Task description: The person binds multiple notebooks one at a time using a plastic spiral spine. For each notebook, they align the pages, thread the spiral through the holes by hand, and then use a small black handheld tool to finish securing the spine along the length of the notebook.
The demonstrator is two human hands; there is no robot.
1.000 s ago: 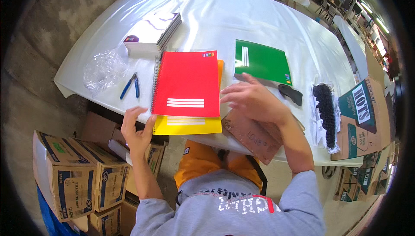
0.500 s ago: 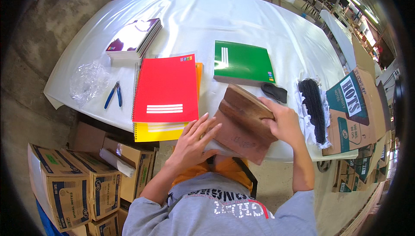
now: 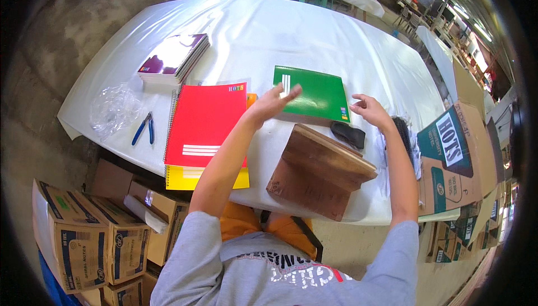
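My left hand is open, its fingers apart over the left part of a stack of green-covered notebooks. On the other side of that stack, my right hand is open with bent fingers close to its right edge; I cannot tell if it touches. Neither hand holds anything. Below the stack, at the table's near edge, stands an L-shaped brown wooden block. A small black object lies between the block and the green stack. Red spiral notebooks lie beside my left forearm, over a yellow one.
Purple spiral notebooks are stacked at the far left. Blue-handled pliers and clear crumpled plastic lie nearer. Black coils sit partly behind my right forearm. Cartons stand at right and lower left.
My right hand has let go of the wooden block, now standing slightly nearer the edge. Both hands have moved forward to the green notebooks, the left away from beside the block.
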